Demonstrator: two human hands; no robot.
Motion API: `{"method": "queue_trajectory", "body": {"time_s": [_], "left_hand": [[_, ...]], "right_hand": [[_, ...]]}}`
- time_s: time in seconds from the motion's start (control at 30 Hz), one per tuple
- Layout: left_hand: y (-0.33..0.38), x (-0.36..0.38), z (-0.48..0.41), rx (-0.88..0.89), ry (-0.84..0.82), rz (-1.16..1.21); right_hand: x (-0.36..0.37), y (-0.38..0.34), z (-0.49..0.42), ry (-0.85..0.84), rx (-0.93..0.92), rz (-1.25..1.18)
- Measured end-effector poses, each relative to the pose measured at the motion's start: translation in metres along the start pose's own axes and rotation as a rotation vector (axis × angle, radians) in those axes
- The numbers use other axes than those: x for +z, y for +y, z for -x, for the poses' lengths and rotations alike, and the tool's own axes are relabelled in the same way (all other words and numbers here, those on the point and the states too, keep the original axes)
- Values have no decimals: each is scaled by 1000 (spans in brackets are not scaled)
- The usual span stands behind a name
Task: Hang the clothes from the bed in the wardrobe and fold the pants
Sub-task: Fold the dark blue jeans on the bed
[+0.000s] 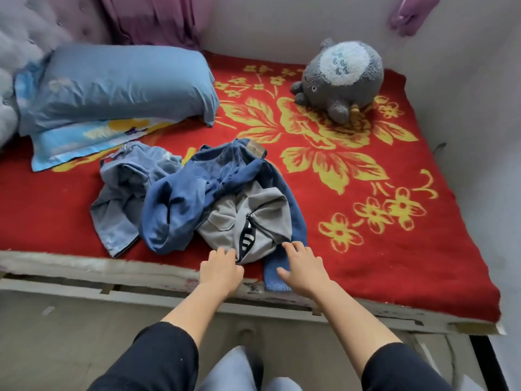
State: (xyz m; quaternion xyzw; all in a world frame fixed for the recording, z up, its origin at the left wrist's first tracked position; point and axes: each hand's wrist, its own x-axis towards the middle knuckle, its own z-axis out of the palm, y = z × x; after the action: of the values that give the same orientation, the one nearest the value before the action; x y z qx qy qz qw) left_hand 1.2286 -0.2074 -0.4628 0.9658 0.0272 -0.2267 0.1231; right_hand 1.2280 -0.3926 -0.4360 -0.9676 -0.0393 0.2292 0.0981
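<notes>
The clothes lie heaped near the bed's (394,249) front edge: grey top (248,218) at the pile's 6 o'clock, dark jeans (197,187) wrapped round it, pale jeans (121,193) at 9. The left hand (221,268) curls its grip at the top's hem; I cannot tell if it has closed. The right hand (303,266) is spread and holds nothing, probably reaching to free the top for hanging.

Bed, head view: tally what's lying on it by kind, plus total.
Denim: 2, light denim garment and dark denim garment
Grey clothing: 1, grey zip garment
Pillows: 2, blue pillow on patterned pillow
Plush: 1, grey plush toy
Total: 6
</notes>
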Motion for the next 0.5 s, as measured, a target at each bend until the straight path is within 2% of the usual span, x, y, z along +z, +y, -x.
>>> {"method": "queue_trajectory", "body": {"time_s": [0.2, 0.5], "left_hand": [[9, -23, -74, -86, -24, 55], [-43, -77, -212, -352, 60, 164]], "right_hand": [[-27, 16, -89, -116, -45, 21], [-54, -6, -256, -185, -224, 52]]}}
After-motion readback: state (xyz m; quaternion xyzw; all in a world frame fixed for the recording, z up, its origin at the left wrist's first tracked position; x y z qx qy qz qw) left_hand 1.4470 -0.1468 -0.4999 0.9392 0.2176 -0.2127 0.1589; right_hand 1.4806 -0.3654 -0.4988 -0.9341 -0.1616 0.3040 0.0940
